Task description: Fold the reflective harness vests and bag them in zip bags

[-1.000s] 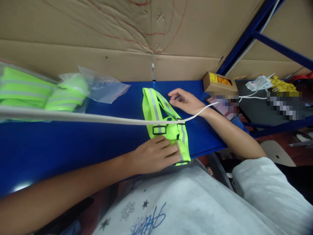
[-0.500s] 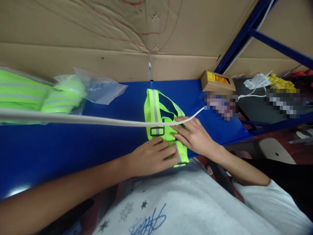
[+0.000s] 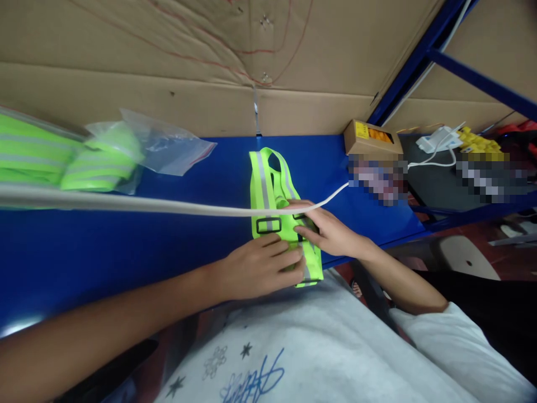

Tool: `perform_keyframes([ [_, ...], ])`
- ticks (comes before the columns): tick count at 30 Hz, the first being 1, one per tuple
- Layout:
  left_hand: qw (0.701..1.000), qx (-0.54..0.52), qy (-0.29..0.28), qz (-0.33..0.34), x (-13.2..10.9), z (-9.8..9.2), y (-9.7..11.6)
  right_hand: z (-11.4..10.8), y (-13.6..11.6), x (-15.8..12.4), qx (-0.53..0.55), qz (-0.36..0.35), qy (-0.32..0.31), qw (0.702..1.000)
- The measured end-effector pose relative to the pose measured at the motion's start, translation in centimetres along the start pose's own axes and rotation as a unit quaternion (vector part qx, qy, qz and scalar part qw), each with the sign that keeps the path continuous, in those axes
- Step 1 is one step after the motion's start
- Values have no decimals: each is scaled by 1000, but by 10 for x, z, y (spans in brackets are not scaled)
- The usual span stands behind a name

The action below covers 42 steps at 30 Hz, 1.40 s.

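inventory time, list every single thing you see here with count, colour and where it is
Reflective strap bundle: one, yellow-green with grey stripes, under both hands
Buckles: at least two, black, on that bundle
Bagged reflective pieces: at least two, yellow-green, far left
Flat plastic bag: one, clear, beside them
Table: one, blue, beneath
Cord: one, white, crossing from left edge
Carton: one, brown, back right
Yellow item: count unclear, yellow, far right
Cardboard panels: several, brown, behind
Frame: one, blue, upper right
Pixelated patches: two, contents hidden, right
Shirt: one, pale, printed, bottom
Left hand: one, bare, on bundle's near part
Right hand: one, bare, on bundle's right side
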<state>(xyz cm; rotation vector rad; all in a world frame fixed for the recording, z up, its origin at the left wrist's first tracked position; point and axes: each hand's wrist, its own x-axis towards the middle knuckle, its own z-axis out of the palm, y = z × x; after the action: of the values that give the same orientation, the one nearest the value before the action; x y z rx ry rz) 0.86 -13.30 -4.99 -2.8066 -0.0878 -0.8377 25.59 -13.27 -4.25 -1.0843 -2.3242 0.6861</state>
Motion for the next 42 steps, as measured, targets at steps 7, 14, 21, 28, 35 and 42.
perform_keyframes([
  [7,1000,4,-10,-4,-1,1,2,-7,-10,-34,-152,-16,134,979],
  [14,999,28,20,-3,-1,-3,2,-4,-14,-44,-155,-19,23,987],
  [21,996,71,31,33,0,-11,5,-3,-6,-34,-111,-46,-18,993],
  [28,1000,15,-11,14,2,-8,6,5,-6,-34,-56,-32,18,998],
  [35,1000,-2,-11,-2,2,-6,9,4,-19,-59,-95,-110,80,986],
  [42,993,-78,-29,-83,1,-6,12,14,-25,-66,-89,-146,79,982],
])
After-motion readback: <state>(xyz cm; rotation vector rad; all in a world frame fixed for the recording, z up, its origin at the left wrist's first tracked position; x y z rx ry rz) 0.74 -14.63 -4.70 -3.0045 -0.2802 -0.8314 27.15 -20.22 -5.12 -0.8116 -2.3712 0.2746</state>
